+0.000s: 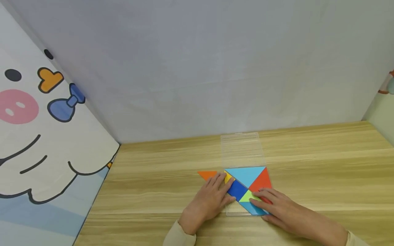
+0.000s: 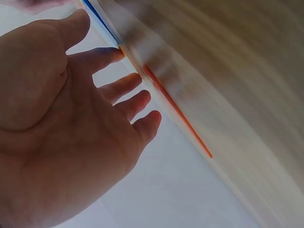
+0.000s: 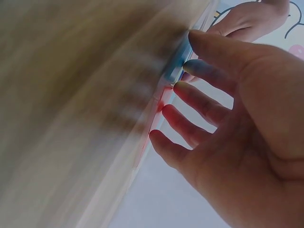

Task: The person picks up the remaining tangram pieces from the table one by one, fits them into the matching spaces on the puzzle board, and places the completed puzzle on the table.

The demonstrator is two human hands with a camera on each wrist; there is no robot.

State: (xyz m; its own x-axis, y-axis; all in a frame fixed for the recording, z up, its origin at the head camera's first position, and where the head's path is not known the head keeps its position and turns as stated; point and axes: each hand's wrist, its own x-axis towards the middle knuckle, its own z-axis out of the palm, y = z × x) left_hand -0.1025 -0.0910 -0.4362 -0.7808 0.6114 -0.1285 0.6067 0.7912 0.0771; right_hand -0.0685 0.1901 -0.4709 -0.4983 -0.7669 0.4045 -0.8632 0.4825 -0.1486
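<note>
Tangram pieces lie together in a transparent tray (image 1: 235, 215): a light blue triangle (image 1: 246, 173), a red triangle (image 1: 261, 179), a yellow piece (image 1: 228, 176), a dark blue square (image 1: 237, 190), a light green piece (image 1: 247, 196) and a medium blue piece (image 1: 253, 208). My left hand (image 1: 209, 198) rests its spread fingertips by the yellow piece and the square. An orange piece (image 1: 207, 175) sits left of the tray, partly hidden by that hand. With extended fingers, my right hand (image 1: 284, 211) touches the green, red and medium blue pieces. In the right wrist view its fingertips (image 3: 156, 135) meet the tray's edge.
A transparent panel (image 1: 242, 150) lies flat behind the pieces, towards the grey back wall (image 1: 215, 75). The wood-grain table (image 1: 147, 177) extends to both sides. On the left stands a panel with a cartoon print (image 1: 46, 147).
</note>
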